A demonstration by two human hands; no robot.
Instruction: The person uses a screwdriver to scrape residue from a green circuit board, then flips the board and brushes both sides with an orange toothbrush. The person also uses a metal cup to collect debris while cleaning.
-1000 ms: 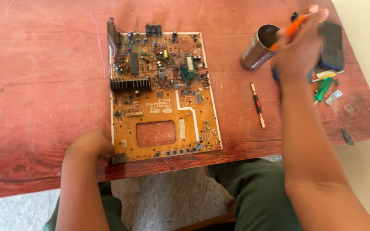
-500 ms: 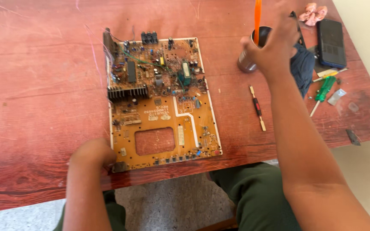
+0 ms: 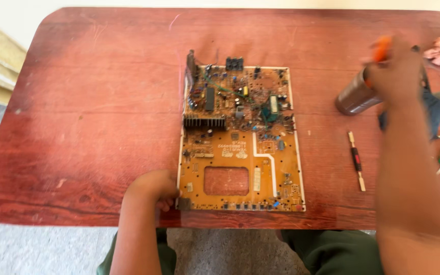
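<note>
red wooden tabletop (image 3: 77,102) carries a stiff, fragile circuit board (image 3: 240,140), best held by its edges; left hand (image 3: 151,188) pinches its corner, right hand (image 3: 395,69) grips an orange-handled tool (image 3: 381,49).

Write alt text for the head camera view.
A person's left hand rests at the near left corner of an orange circuit board on a red wooden table. Their right hand, blurred, grips an orange-handled tool over a metal cup.
</note>
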